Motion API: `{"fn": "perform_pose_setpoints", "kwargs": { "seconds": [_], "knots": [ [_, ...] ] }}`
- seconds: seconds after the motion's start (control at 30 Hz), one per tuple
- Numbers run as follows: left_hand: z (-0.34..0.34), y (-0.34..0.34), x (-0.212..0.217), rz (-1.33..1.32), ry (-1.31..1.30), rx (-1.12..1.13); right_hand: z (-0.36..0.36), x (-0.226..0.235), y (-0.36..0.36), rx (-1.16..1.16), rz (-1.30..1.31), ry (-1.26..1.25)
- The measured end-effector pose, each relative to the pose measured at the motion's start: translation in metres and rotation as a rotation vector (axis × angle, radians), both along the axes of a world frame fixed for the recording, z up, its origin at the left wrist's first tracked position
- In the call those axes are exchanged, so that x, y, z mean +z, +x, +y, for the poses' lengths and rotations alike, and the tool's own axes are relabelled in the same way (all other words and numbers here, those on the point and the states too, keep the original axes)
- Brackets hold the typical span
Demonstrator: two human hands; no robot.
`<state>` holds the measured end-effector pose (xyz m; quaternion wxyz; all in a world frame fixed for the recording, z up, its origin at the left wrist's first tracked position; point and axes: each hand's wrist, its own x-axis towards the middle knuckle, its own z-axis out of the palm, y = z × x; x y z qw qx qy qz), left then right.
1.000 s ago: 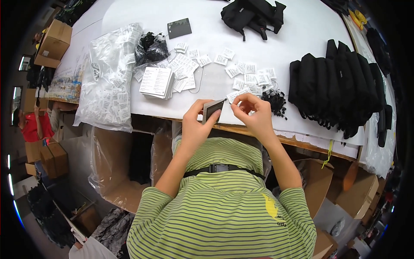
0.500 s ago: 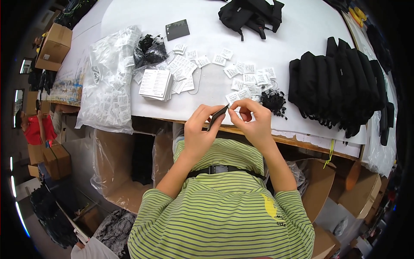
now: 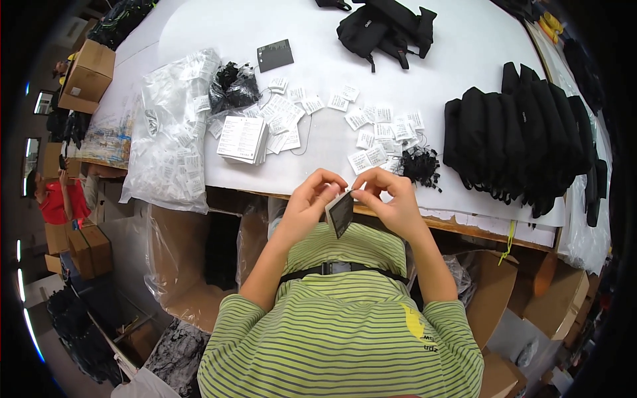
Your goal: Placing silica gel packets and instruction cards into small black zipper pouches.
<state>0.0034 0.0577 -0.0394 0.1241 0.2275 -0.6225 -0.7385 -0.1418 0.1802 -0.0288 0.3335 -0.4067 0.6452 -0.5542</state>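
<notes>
A small dark hang tag (image 3: 340, 215) hangs tilted between my hands, just off the table's near edge. Its upper end is pinched between the thumb and fingers of my left hand (image 3: 310, 201). My right hand (image 3: 393, 202) is closed in a pinch at the tag's top corner; a string there is too fine to make out. Beyond the right hand lie a bunch of black tag strings (image 3: 419, 166) and several small white packets (image 3: 383, 131). A stack of white printed cards (image 3: 241, 140) stands beyond my left hand.
A clear plastic bag of white packets (image 3: 166, 142) lies at left, beside a bag of black strings (image 3: 233, 86). A dark card (image 3: 275, 56) lies farther back. A black bag (image 3: 385, 32) is at the far side; a row of black bags (image 3: 517, 132) stands right. Open cartons (image 3: 179, 265) sit below the table.
The tag has swung from a raised slant to hanging downward. My left fingers have shifted to its top end, and both hands are slightly lower in the picture, closer together.
</notes>
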Motion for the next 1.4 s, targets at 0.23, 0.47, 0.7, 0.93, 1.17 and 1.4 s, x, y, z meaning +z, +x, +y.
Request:
{"fn": "perform_pose_setpoints", "kwargs": {
  "seconds": [0.23, 0.47, 0.7, 0.93, 1.17, 1.4],
  "knots": [
    [-0.001, -0.004, -0.001, -0.036, 0.048, -0.173, 0.007, -0.016, -0.007, 0.123, -0.275, 0.059],
    [-0.021, -0.047, -0.014, -0.006, -0.007, -0.234, 0.023, -0.041, -0.022, 0.202, -0.695, 0.113],
    [-0.127, -0.218, -0.066, -0.109, -0.432, 0.089, 0.037, -0.1, -0.045, 0.201, -1.109, -0.044],
    [-0.24, -0.331, -0.103, -0.177, -0.237, 0.423, 0.025, -0.117, -0.05, 0.382, -1.199, -0.028],
    [-0.224, -0.343, -0.078, -0.254, -0.058, 0.236, 0.022, -0.111, -0.047, 0.407, -1.208, -0.039],
    [-0.206, -0.224, -0.015, -0.109, 0.397, 0.02, 0.026, -0.116, -0.052, 0.402, -1.28, 0.005]
  ]
}}
